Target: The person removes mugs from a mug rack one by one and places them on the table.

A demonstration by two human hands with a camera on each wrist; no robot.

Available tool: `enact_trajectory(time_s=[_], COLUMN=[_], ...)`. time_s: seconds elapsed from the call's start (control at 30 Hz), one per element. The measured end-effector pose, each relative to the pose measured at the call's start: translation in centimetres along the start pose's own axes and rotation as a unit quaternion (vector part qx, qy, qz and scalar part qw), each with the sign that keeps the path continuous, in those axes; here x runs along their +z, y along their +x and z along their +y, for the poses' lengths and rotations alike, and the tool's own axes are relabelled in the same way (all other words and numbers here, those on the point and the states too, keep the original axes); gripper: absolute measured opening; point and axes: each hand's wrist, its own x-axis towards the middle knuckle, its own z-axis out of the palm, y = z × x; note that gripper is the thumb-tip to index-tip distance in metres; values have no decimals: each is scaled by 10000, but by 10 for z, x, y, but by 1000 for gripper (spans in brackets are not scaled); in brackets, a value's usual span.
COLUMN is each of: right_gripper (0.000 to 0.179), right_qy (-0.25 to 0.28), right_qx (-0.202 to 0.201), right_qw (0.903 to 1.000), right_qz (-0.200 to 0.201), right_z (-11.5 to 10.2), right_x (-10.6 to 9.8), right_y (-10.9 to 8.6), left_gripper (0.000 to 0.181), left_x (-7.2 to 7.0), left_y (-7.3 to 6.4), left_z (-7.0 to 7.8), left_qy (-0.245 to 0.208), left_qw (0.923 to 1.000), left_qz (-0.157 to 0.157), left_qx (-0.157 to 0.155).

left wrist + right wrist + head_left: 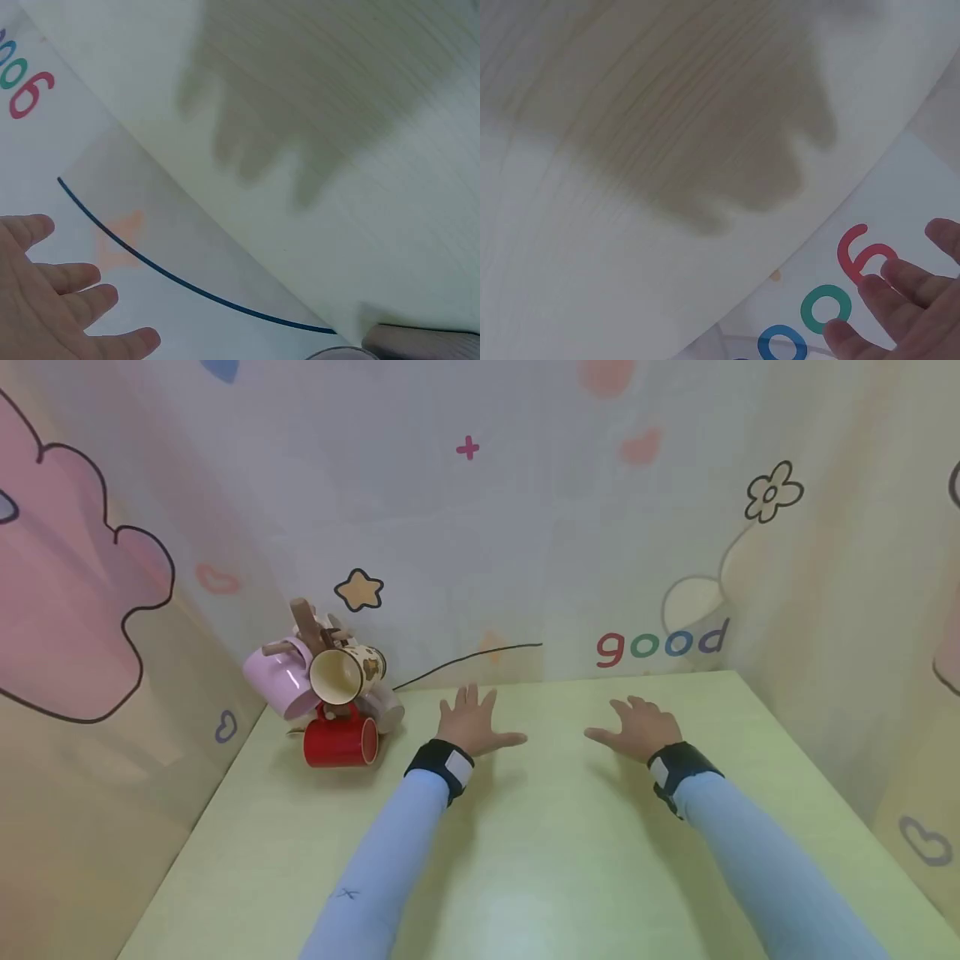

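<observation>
Both hands hover over a pale tabletop (540, 843) with nothing in them. My left hand (471, 727) has its fingers spread and its thumb pointing right; in the left wrist view the left hand (45, 307) shows spread fingers. My right hand (637, 729) mirrors it, thumb pointing left, and the right wrist view shows the right hand (915, 307) with fingers apart. Left of the left hand, a wooden mug rack (307, 625) carries several mugs: a lilac mug (279, 681), a cream mug with brown patterns (371, 667) and a red mug (337, 743) lowest. A greyish mug (387, 708) is partly hidden behind.
A printed curtain (480, 543) hangs along the table's back edge and both sides. It bears the word "good" (663, 643) at the back right. The mug rack stands at the table's back left corner. Hand shadows fall on the tabletop.
</observation>
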Motion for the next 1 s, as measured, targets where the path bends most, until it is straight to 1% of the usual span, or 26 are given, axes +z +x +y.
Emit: enact_trajectory(time_s=[0.2,0.3,0.5,0.73,0.87,1.0], right_gripper=[85,83,84,81,79,78], right_qy=[169,224,346,292,300,371], right_qx=[-28,-101,-118,-150,-186,-215], right_qw=[9998,9997,9992,9989,9984,9978], right_qz=[-30,59,186,338,452,512], right_z=[-12,-18,-28,-42,-52,-59], right_x=[4,6,7,1,-3,-5], right_y=[-2,-3,-8,-21,-29,-35], left_gripper=[101,99,97,98,97,95], left_x=[-4,-7,-12,-11,-12,-15], left_y=[-11,-15,-23,-34,-45,-55], left_z=[-3,-5,-8,-11,-11,-11], left_qy=[-206,-299,-427,-538,-640,-824], left_qw=[9997,9995,9989,9984,9976,9962], left_qz=[-29,20,136,166,247,290], left_qx=[106,117,132,49,26,34])
